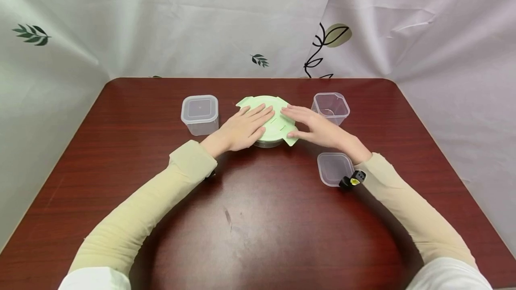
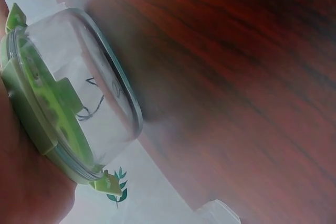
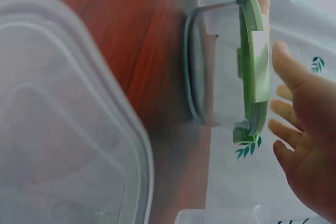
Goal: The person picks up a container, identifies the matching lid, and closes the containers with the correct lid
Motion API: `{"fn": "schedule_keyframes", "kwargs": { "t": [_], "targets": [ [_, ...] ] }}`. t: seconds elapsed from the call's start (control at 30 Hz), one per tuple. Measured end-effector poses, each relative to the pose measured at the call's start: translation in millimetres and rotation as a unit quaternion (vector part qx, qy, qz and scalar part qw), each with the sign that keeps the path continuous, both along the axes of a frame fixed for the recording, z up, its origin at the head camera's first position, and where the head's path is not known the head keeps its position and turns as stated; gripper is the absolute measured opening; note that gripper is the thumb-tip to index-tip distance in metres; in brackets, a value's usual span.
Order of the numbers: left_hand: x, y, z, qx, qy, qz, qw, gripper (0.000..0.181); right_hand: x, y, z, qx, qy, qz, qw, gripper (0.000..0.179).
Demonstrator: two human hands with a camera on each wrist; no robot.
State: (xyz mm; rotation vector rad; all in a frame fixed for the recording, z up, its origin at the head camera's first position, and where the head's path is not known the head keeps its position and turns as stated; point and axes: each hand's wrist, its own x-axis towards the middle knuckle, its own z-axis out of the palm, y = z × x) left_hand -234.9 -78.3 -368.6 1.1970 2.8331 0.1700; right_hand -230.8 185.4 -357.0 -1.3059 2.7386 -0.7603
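A round glass food container with a light green lid stands toward the far middle of the table. The lid sits on top, and its clip flaps stick out at the sides. My left hand lies flat over the left half of the lid, fingers straight and pointing right. At the lid's right side is my right hand, thumb spread from loosely bent fingers. In the right wrist view this hand shows a gap between its fingertips and the lid.
Left of the container stands a lidded clear plastic box. An open clear plastic box is at the back right, partly behind my right hand. A loose clear lid lies under my right wrist. A patterned white curtain hangs behind the table.
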Motion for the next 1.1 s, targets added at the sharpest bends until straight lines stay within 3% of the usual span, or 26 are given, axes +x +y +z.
{"fn": "schedule_keyframes", "kwargs": {
  "t": [0.23, 0.5, 0.87, 1.1],
  "targets": [
    [-2.0, -0.2, -0.5, 0.006, -0.003, -0.008, 0.9999, 0.054, 3.4, 4.7, -9.5, 0.021, 0.022, 0.049, 0.9983, 0.068],
    [-2.8, -0.6, -0.4, 0.011, -0.008, -0.007, 0.9999, 0.055, 3.5, 2.7, -10.4, -0.002, 0.059, 0.088, 0.9944, 0.067],
    [-2.9, -0.1, 1.0, 0.017, -0.017, -0.007, 0.9997, 0.056, -3.5, -5.1, -7.6, 0.003, 0.044, 0.092, 0.9948, 0.070],
    [-3.2, 0.2, -0.3, 0.019, -0.015, -0.009, 0.9997, 0.056, -5.5, -5.9, -14.5, -0.006, 0.071, 0.091, 0.9934, 0.069]
  ]
}}
